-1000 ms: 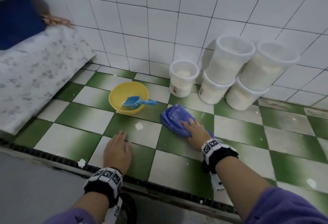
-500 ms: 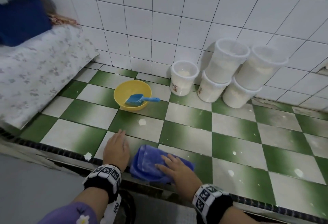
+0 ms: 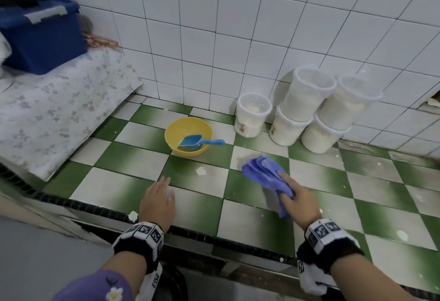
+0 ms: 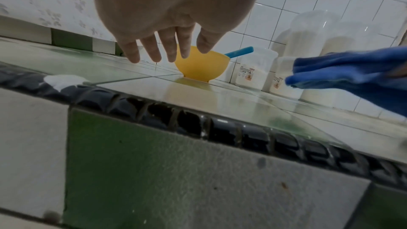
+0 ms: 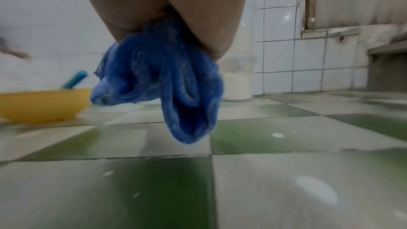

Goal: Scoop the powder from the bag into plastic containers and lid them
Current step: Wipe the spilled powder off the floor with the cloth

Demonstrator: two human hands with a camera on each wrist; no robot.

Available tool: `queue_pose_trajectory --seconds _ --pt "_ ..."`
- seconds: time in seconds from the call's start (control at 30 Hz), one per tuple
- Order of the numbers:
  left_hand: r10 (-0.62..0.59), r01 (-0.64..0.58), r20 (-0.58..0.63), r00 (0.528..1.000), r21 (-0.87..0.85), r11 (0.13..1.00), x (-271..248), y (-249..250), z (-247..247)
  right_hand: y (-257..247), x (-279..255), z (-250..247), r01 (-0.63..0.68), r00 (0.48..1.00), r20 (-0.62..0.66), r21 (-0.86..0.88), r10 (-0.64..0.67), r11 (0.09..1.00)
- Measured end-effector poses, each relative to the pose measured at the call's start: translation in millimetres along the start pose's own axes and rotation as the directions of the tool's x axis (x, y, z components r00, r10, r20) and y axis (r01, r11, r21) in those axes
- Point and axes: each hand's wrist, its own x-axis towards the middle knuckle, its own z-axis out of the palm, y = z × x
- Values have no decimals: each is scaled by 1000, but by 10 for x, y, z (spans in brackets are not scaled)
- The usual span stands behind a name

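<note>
My right hand (image 3: 295, 195) grips a bunched blue cloth (image 3: 264, 172). In the right wrist view the cloth (image 5: 167, 79) hangs from the fingers just above the green-and-white tiled counter (image 3: 123, 157). My left hand (image 3: 158, 200) lies flat on the counter near its front edge, fingers (image 4: 158, 50) straight and holding nothing. A yellow bowl (image 3: 171, 129) with a blue scoop (image 3: 192, 142) in it stands further back. Against the wall are lidded plastic containers of white powder: a single one (image 3: 253, 114) and two stacks of two (image 3: 307, 95) (image 3: 352, 100). No bag is in view.
White powder spots lie on the tiles (image 3: 201, 171) and at the black front edge (image 3: 132, 216). At the left a floral-covered surface (image 3: 59, 114) carries a blue storage box (image 3: 42, 36). A white tiled wall (image 3: 238, 38) closes the back.
My right hand has carried the cloth from the front edge beside my left hand out to the right and away from me, lifting it off the tiles. The left hand stays put.
</note>
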Motion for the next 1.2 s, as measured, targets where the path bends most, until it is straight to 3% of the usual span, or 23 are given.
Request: queue_pose_trajectory --seconds 0.07,0.13,0.2,0.27,0.5,0.73,1.07,1.2 --pt "6 -6 1 1000 -8 1000 29 -29 -17 98 233 104 -41 976 208 -90 60 995" --pt "20 -20 4 1000 -7 1000 54 -73 -42 170 387 310 -70 919 357 -266 166 962" --pt "20 -20 6 1000 -8 1000 71 -131 -78 168 471 530 -53 906 356 -445 231 894" --pt "-3 3 4 1000 -16 1000 84 -195 -123 73 528 693 -3 924 322 -536 207 844" --pt "-23 22 -37 999 -48 999 103 -395 -197 -276 633 953 195 914 404 -506 31 840" --pt "-33 30 -41 999 -69 997 127 -483 -207 -795 472 1323 412 819 548 -361 -168 837" --pt "-46 44 -39 998 -44 998 79 -493 -217 -1093 179 1384 510 714 650 -228 -260 830" --pt "-57 55 -40 998 -40 998 82 -404 -228 -1016 -77 1364 599 665 658 -188 -353 778"
